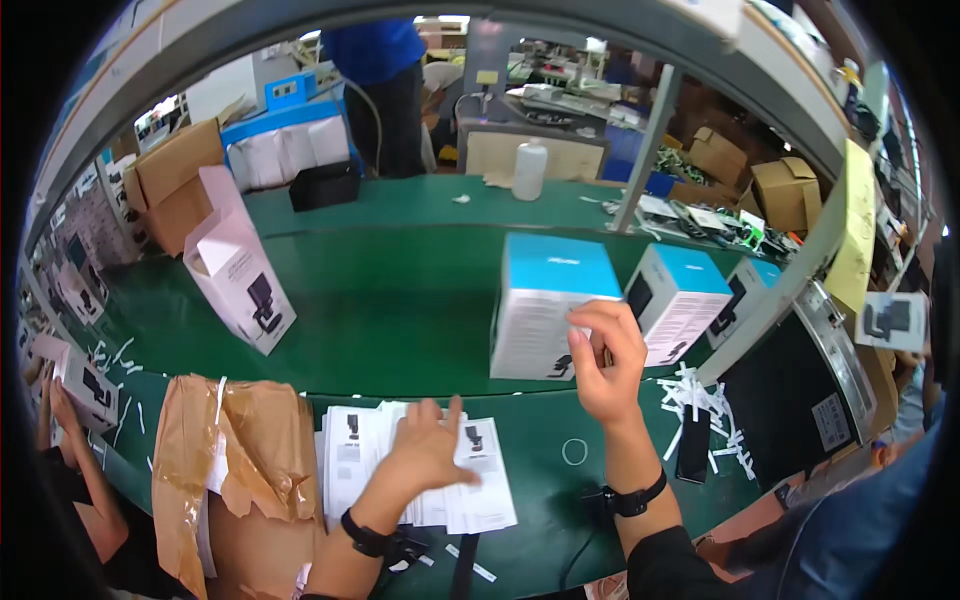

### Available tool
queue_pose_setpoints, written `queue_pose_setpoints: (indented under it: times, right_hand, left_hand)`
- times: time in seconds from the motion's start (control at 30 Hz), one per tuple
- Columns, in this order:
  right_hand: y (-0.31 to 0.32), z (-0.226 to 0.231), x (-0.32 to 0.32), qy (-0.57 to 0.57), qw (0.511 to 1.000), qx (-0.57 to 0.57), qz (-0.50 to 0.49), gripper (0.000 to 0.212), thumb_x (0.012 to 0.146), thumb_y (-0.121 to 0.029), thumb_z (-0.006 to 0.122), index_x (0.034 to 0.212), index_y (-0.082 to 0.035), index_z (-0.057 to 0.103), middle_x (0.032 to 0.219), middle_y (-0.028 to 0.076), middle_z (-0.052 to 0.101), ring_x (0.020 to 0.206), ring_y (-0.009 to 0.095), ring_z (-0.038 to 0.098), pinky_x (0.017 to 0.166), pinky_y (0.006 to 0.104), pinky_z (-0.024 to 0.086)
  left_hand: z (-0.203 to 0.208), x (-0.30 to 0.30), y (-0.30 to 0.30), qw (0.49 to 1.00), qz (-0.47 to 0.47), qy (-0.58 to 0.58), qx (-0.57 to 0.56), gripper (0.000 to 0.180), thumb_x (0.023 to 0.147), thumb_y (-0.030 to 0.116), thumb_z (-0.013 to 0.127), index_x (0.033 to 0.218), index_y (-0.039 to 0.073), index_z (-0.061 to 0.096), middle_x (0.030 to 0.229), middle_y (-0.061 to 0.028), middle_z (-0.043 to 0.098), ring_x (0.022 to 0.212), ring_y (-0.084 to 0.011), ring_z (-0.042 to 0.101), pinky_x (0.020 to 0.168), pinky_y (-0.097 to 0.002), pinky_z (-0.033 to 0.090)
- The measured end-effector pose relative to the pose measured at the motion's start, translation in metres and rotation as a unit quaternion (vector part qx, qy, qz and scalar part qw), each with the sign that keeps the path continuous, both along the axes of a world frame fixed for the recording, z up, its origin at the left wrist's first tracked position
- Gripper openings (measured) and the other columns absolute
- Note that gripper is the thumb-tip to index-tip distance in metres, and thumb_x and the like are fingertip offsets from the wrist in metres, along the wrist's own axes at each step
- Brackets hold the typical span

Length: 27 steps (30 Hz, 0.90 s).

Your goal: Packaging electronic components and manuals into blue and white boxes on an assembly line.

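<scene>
My left hand [430, 447] is open, fingers spread, over overlapping stacks of white printed leaflets [484, 497] near the table's front edge. It holds nothing that I can see. My right hand [612, 365] is raised in front of a white box with a blue top [558, 268]. Its fingers are bent, with a gap between thumb and fingertips and nothing visible in them. Whether it touches the box I cannot tell. Two more such boxes, one nearer [685, 290] and one farther right [742, 290], stand beside it. A white box with raised flaps [240, 270] stands tilted-looking at the left.
Torn brown paper packaging [235, 470] lies left of the leaflets. On the right are a black phone [694, 445], white paper strips [735, 440] and a rubber band [574, 452]. A white bottle [529, 170] stands behind. At far left, another person's hands [62, 405] hold a box.
</scene>
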State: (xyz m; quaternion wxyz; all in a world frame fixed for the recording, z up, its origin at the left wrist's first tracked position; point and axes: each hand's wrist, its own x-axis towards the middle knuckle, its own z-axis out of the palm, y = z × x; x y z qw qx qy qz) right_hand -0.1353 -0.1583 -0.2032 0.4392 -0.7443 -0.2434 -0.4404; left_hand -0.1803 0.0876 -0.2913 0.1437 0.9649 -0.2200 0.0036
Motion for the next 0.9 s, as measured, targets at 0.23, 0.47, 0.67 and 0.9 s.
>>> queue_pose_setpoints:
  times: [0.23, 0.47, 0.67, 0.9]
  right_hand:
    - [0.120, 0.025, 0.011, 0.119, 0.964, -0.044, 0.234, 0.011, 0.081, 0.003, 0.072, 0.091, -0.002, 0.073, 0.094, 0.007, 0.068, 0.055, 0.006, 0.048, 0.048, 0.0221, 0.036]
    - [0.138, 0.010, 0.048, 0.165, 0.958, -0.078, 0.223, 0.007, 0.082, 0.004, 0.071, 0.088, 0.001, 0.072, 0.090, 0.008, 0.066, 0.062, 0.008, 0.054, 0.050, 0.0220, 0.038]
    - [0.143, 0.000, 0.059, 0.197, 0.955, -0.068, 0.211, 0.002, 0.086, 0.004, 0.068, 0.087, 0.003, 0.069, 0.089, 0.007, 0.063, 0.064, 0.007, 0.050, 0.053, 0.0207, 0.035]
    - [0.164, -0.017, 0.061, 0.216, 0.962, 0.022, 0.168, 0.011, 0.090, -0.001, 0.068, 0.100, 0.001, 0.067, 0.093, 0.002, 0.061, 0.063, 0.002, 0.044, 0.052, 0.0199, 0.029]
  left_hand:
    - [-0.018, 0.013, 0.022, 0.995, -0.009, 0.086, 0.040, 0.095, 0.061, 0.047, 0.089, 0.136, 0.003, 0.052, 0.120, -0.0202, 0.052, 0.113, -0.0366, 0.047, 0.094, -0.0447, 0.041]
    - [-0.021, 0.032, 0.014, 0.981, 0.029, 0.037, -0.189, 0.049, 0.067, 0.005, 0.081, 0.107, 0.002, 0.052, 0.103, -0.0194, 0.056, 0.102, -0.0391, 0.057, 0.082, -0.0473, 0.050]
    - [0.034, 0.024, 0.046, 0.923, -0.004, 0.116, -0.367, 0.026, 0.085, 0.000, 0.064, 0.102, 0.000, 0.044, 0.074, -0.0225, 0.062, 0.073, -0.0474, 0.063, 0.065, -0.0510, 0.050]
    - [0.103, -0.023, 0.075, 0.857, 0.073, -0.195, -0.471, 0.028, 0.088, -0.003, 0.060, 0.113, -0.002, 0.048, 0.097, -0.0237, 0.062, 0.084, -0.0428, 0.064, 0.073, -0.0478, 0.052]
